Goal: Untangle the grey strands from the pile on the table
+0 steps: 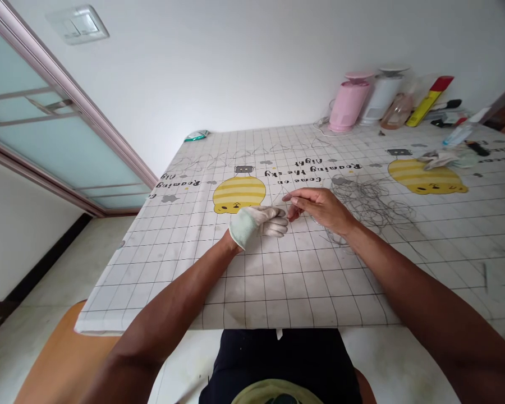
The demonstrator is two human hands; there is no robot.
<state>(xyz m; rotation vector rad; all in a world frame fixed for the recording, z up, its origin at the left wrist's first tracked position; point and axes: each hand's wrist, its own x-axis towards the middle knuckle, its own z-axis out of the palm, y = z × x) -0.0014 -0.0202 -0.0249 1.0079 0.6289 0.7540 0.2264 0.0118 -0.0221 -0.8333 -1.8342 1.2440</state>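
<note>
My left hand [263, 220], in a white glove with a pale green cuff, is closed over the table, its fingers curled towards the right. Facing it, with fingertips almost meeting the glove, is my bare right hand [315, 206], thumb and fingers drawn into a loose pinch. A faint strand of thin wire shows at the fingertips of both hands; most of it is too fine to follow. Beside and under my right wrist lies a loose tangle of thin grey wire [372, 205]. More wire [231, 157] stretches in wavy loops across the back left of the table.
A checked tablecloth [172, 280] with yellow bear prints covers the table. Along the wall stand a pink cylinder device [349, 104], a white one [382, 95], a bottle [398, 112] and a yellow-red box [430, 101]. Another glove [454, 157] lies at right. An orange-brown chair [54, 353] is at lower left.
</note>
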